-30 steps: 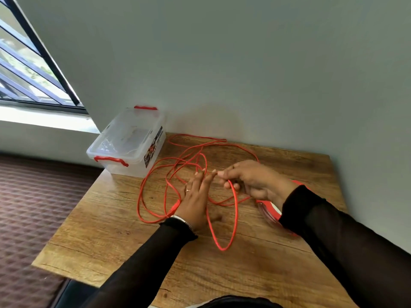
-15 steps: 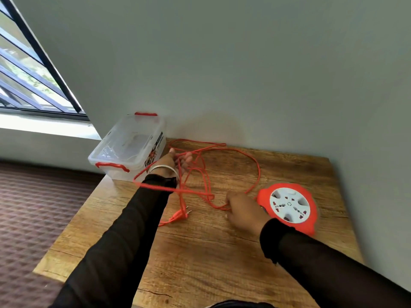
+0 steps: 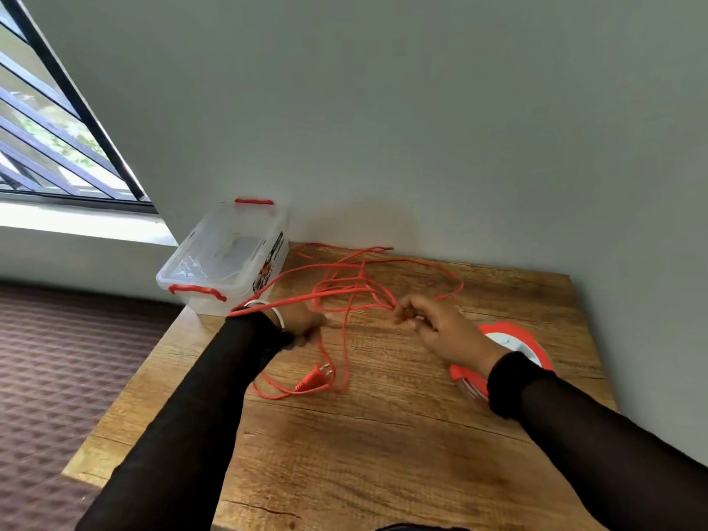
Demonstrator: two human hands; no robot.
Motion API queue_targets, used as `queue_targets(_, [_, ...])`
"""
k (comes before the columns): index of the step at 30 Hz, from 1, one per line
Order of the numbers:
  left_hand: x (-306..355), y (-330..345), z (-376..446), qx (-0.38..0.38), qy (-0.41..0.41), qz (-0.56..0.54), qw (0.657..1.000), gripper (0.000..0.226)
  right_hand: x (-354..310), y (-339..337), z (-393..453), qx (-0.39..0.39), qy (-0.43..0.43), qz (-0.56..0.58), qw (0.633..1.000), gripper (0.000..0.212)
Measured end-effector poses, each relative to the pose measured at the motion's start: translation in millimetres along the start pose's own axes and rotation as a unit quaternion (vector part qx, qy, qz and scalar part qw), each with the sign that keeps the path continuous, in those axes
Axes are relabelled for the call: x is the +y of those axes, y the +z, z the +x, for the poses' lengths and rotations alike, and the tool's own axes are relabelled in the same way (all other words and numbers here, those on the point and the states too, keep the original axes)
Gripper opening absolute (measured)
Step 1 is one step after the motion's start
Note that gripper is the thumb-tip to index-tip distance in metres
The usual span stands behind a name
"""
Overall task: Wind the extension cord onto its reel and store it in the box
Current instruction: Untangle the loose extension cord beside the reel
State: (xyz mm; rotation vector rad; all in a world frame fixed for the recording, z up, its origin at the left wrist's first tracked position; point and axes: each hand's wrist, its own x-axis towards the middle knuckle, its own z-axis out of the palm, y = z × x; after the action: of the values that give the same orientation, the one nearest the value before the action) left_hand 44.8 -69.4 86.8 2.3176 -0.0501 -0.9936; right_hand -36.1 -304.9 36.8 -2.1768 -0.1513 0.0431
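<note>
Presently on the wooden table [image 3: 383, 454]: one orange extension cord [image 3: 344, 297], unwound, lying in loose tangled loops across the far middle of the top, with one strand reaching back toward the grey wall [image 3: 421, 109]. Its plug [image 3: 312, 379], orange with two metal pins, lies flat on the near side of the tangle. One reel [image 3: 509, 335], orange with a white face, lies flat at the right of the table, partly hidden behind the right wrist. One clear plastic box [image 3: 222, 262] with red latches, lid on, stands at the far left corner of the table, just beside the cord. Left hand [image 3: 302, 323]: lowered into the loops, fingers curled around strands of cord; one strand also runs across the wrist at the bracelet [image 3: 277, 316]. Right hand [image 3: 436, 327]: held above the table just in front of the reel, thumb and fingertips pinched on a strand of the cord. Both arms wear black sleeves [image 3: 191, 415]. A window [image 3: 49, 139] with dark bars shows at far left, above patterned flooring [image 3: 57, 377].
</note>
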Motion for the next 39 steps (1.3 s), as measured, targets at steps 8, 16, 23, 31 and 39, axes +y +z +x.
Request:
queue_targets(8, [34,25,-6,-0.207,0.242,-0.264,0.911,0.031,-12,-12,6,-0.005,0.05,0.173,0.984,0.025])
queue_targets(16, [36,54,28,0.101,0.273,0.178,0.94,0.019,-20,-31,-1,0.04,0.054,0.273,0.96,0.016])
queue_targets(23, [35,-5,22,0.257,0.195,0.242,0.915,0.029,-8,-37,0,0.233,0.071,0.16,0.957,0.007])
queue_targets(31, [38,-26,35,0.204,0.25,0.248,0.913,0.028,5,-54,11,0.327,0.091,0.108,0.935,0.011])
queue_targets(39, [120,-59,-27,0.11,0.365,-0.169,0.909,0.012,-4,-65,11,0.23,0.087,0.039,0.968,0.015])
